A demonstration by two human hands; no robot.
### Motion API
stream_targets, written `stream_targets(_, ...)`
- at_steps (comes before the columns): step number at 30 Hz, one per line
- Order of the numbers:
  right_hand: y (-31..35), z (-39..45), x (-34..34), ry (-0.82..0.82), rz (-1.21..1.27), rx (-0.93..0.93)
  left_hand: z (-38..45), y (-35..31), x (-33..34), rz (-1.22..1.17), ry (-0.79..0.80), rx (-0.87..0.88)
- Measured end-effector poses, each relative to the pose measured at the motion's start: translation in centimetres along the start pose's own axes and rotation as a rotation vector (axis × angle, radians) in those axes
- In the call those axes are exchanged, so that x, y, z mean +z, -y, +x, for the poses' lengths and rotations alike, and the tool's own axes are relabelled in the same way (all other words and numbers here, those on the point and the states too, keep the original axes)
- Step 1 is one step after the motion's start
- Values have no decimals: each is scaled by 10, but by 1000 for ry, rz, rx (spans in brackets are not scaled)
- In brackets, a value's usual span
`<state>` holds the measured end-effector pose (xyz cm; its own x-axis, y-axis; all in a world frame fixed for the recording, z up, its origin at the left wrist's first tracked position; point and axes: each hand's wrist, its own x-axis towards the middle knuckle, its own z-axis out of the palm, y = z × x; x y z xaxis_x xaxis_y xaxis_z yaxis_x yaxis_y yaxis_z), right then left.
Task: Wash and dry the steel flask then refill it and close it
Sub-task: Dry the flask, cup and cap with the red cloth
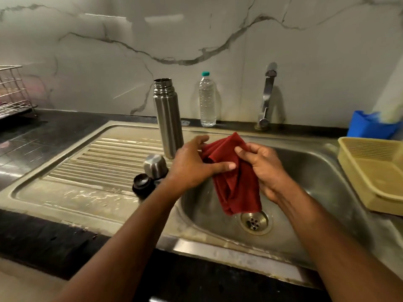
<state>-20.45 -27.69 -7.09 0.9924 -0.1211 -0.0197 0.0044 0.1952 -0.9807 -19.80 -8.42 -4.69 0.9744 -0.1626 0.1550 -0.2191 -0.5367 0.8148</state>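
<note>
Sink basin point(316, 171): bare but for the drain.
Your hands: left hand point(192, 164) and right hand point(263, 168) both pinched the red cloth point(231, 177) above the basin.
Caps: steel cup point(155, 163) and black stopper point(142, 184) lay on the drainboard, just left of your left hand.
Steel flask point(168, 118): stood upright and uncapped behind your left hand's fingers, apart from them.
Water bottle point(207, 100): capped, by the wall.

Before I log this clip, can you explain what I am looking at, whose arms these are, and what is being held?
There is no machine: the one picture comes from a camera worn on a person's head, looking down at their own arms. The left hand and right hand share a grip on a red cloth over the sink. On the draining board stand the open steel flask, its steel cup and a black stopper. A capped water bottle stands behind, beside the tap.
</note>
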Motion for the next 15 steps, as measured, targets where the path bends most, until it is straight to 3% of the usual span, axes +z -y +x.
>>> stream_targets(3,-3,6,-7,-34,46,-17,30,-8,18,-207,77,-66)
stream_targets(7,-4,13,-17,-113,21,-31,50,-11,31,-369,-119,-59)
stream_targets(15,-6,2,-35,116,-183,35,62,-28,19,-425,-65,51)
